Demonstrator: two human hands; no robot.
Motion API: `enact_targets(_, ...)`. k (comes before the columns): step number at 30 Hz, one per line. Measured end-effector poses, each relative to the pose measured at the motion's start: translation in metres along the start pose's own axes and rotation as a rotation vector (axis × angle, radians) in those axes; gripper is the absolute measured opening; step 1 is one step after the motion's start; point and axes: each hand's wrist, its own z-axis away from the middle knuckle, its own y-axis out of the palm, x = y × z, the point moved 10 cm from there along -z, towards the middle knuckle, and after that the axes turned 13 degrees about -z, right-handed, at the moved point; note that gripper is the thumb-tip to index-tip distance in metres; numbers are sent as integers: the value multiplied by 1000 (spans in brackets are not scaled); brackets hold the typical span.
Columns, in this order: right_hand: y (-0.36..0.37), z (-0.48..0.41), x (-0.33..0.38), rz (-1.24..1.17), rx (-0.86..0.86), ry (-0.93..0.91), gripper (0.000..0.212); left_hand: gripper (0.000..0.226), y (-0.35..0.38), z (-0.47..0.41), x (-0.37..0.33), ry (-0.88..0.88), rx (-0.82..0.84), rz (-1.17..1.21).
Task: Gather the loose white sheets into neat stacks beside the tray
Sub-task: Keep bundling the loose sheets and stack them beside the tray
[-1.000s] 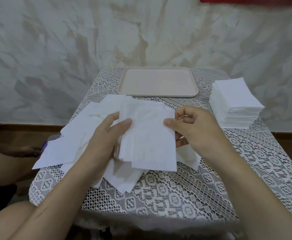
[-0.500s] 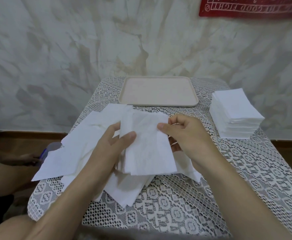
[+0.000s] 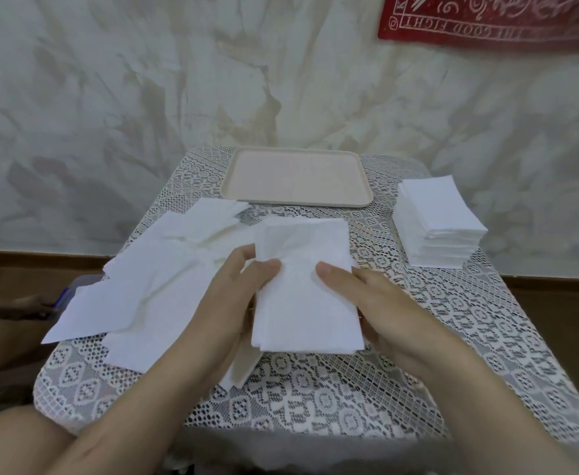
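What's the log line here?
left hand and right hand: holding bundle | loose sheets: left of it | stack: right of tray

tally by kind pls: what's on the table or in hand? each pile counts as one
Beige tray: 1
Neat stack of white sheets: 1
Sheet bundle gripped by left hand and right hand: 1
Loose sheet pile, sheets too overlapped to count: 1
Total: 4

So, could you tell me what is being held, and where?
A bundle of white sheets: left hand grips its left edge, right hand its right edge.
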Motion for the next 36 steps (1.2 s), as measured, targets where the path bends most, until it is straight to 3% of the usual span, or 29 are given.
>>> enact_targets(4, -6, 7, -11, 12, -65, -30, 32, 59, 25, 6, 10, -36, 10, -56)
enact_targets(8, -7, 11, -11, 27, -79, -111, 39, 51, 31, 8, 9, -17, -70, -163)
enact_targets(12, -9, 20, -21, 105, 63, -43, 62, 57, 30, 10, 6, -1, -118, 13)
enact_targets(16, -38, 29, -13, 114, -17, -108, 48, 68, 28, 7, 9, 17, -59, 66)
enact_targets(20, -74, 44, -3, -34, -114, -230, 51, 67, 38, 19, 6, 74, 160, -273)
enact_targets(23, -76, 57, -10, 89, -127, -272, 43, 65, 51, 33, 4, 113, 280, -453)
enact_targets(26, -66, 64, -22, 335, -121, -292, 54, 72, 55, 38, 1, 171, 225, -517)
enact_targets(29, -56, 65, -23, 349, -122, -328, 66, 87, 58, 40, 0, 229, 141, -565)
enact_targets(36, -66, 58, -15, 373, -178, -383, 83, 71, 51, 36, -5, 225, 75, -565)
